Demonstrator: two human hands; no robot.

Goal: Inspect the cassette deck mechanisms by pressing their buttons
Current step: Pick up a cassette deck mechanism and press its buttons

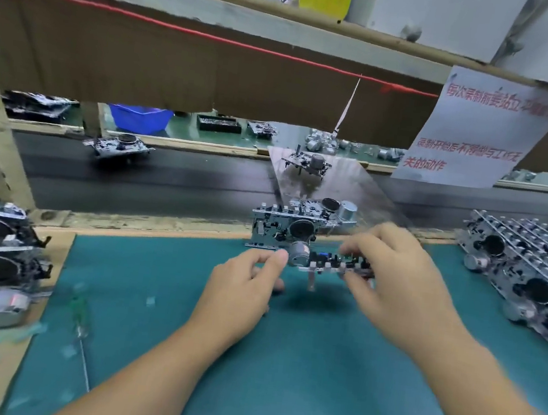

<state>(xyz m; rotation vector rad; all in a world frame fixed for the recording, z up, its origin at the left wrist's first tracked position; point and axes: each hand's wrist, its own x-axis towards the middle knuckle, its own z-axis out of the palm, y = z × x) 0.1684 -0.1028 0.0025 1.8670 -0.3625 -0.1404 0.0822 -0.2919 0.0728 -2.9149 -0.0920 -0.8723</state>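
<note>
Green mat – both hands' grip clamped on silvery, motor-fitted cassette mechanism.

Paper sign, hanging from shelf edge at right: red Chinese print, blurred. Top line partly reads "每次录制前要站立"; lower lines "录制开始后不得做与工作无关的动作". No other legible text.

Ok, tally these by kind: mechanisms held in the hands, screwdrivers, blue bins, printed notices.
Mechanism in hand: 1
Screwdriver: 1
Blue bin: 1
Printed notice: 1
Total: 4
</note>
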